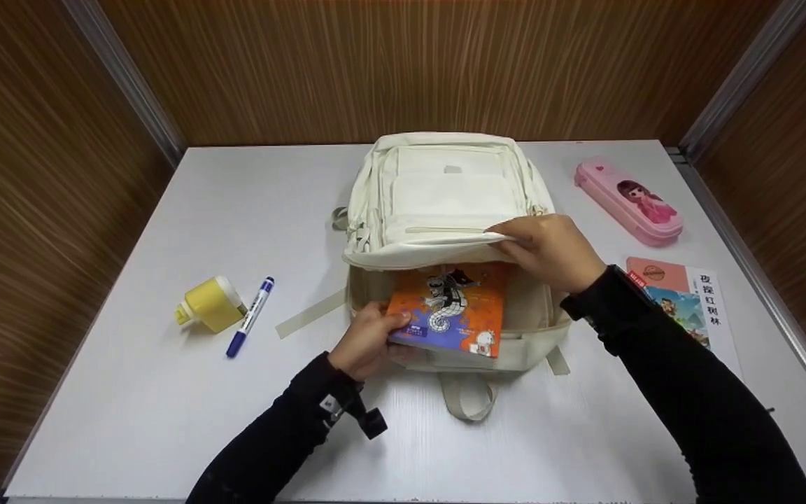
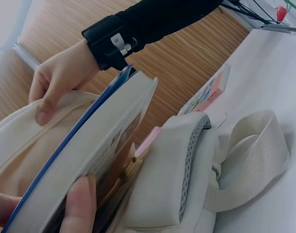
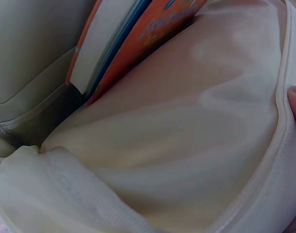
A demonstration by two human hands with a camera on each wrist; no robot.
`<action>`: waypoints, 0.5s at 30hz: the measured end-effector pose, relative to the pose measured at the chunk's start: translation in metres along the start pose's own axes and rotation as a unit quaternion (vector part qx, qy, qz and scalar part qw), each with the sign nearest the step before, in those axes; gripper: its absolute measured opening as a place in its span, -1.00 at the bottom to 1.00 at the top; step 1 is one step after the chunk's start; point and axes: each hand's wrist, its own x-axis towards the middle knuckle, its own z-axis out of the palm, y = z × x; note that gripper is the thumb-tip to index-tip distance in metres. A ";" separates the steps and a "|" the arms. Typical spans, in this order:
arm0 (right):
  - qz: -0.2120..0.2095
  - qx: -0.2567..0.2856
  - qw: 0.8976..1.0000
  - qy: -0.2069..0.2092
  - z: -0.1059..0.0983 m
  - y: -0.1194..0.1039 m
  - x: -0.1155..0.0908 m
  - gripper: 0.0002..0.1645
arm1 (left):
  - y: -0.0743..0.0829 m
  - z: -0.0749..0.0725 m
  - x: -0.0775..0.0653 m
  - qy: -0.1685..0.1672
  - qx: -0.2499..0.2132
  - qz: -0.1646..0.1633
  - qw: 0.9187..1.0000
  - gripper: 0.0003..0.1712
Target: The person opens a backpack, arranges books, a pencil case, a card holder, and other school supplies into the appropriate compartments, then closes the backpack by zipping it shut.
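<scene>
A cream backpack (image 1: 452,189) lies on the table with its main compartment gaping toward me. My right hand (image 1: 546,248) pinches the edge of its front flap and holds it raised. My left hand (image 1: 368,343) grips an orange and purple book (image 1: 459,308) by its left corner. The far part of that book is inside the bag's mouth, its near edge sticking out over the lower rim. In the left wrist view, the thumb presses one cover of the thick book (image 2: 89,145). Deep between the fabric walls, the right wrist view shows the book's orange cover (image 3: 148,39).
To the left lie a yellow bottle (image 1: 214,304) and a blue-capped marker (image 1: 250,317). At the right are a pink pencil case (image 1: 628,201) and another book (image 1: 679,301). The bag's top loop (image 1: 469,399) lies toward me. Wood-grain panels (image 1: 417,70) enclose the table.
</scene>
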 end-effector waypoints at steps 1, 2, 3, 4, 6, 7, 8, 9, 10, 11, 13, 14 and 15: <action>-0.005 -0.003 1.000 0.004 0.000 0.000 -0.001 -0.85 | -0.001 0.002 0.003 0.005 -0.005 0.005 1.000 -0.49; -0.011 -0.007 1.000 0.007 0.000 -0.001 -0.001 -0.85 | -0.001 0.004 0.005 0.009 -0.011 0.009 1.000 -0.49; -0.016 -0.011 1.000 0.010 0.000 -0.001 -0.002 -0.84 | -0.002 0.006 0.008 0.016 -0.015 0.012 1.000 -0.48; -0.022 -0.015 1.000 0.014 0.001 -0.001 -0.002 -0.84 | -0.002 0.009 0.011 0.026 -0.019 0.013 0.999 -0.46; -0.032 -0.022 0.999 0.021 0.001 -0.002 -0.004 -0.83 | -0.003 0.013 0.018 0.046 -0.025 0.011 0.999 -0.43; -0.037 -0.025 0.999 0.024 0.002 -0.002 -0.005 -0.83 | -0.003 0.015 0.021 0.055 -0.025 0.008 0.998 -0.42; -0.041 -0.028 0.998 0.027 0.002 -0.002 -0.006 -0.83 | -0.003 0.018 0.024 0.064 -0.024 0.004 0.998 -0.42; -0.045 -0.030 0.998 0.030 0.003 -0.003 -0.007 -0.82 | -0.003 0.020 0.027 0.068 -0.031 0.000 0.997 -0.41; -0.047 -0.032 0.998 0.033 0.003 -0.003 -0.008 -0.82 | -0.002 0.022 0.030 0.070 -0.036 -0.001 0.997 -0.42; -0.050 -0.034 0.998 0.036 0.004 -0.002 -0.009 -0.82 | -0.002 0.024 0.033 0.069 -0.043 -0.001 0.997 -0.44; -0.054 -0.037 0.997 0.040 0.005 -0.002 -0.010 -0.81 | -0.002 0.028 0.039 0.063 -0.060 0.006 0.996 -0.46; -0.055 -0.037 0.997 0.041 0.005 -0.002 -0.011 -0.81 | -0.002 0.030 0.042 0.061 -0.067 0.011 0.996 -0.48; -0.057 -0.037 0.997 0.042 0.005 -0.003 -0.011 -0.81 | -0.002 0.031 0.045 0.057 -0.079 0.016 0.995 -0.49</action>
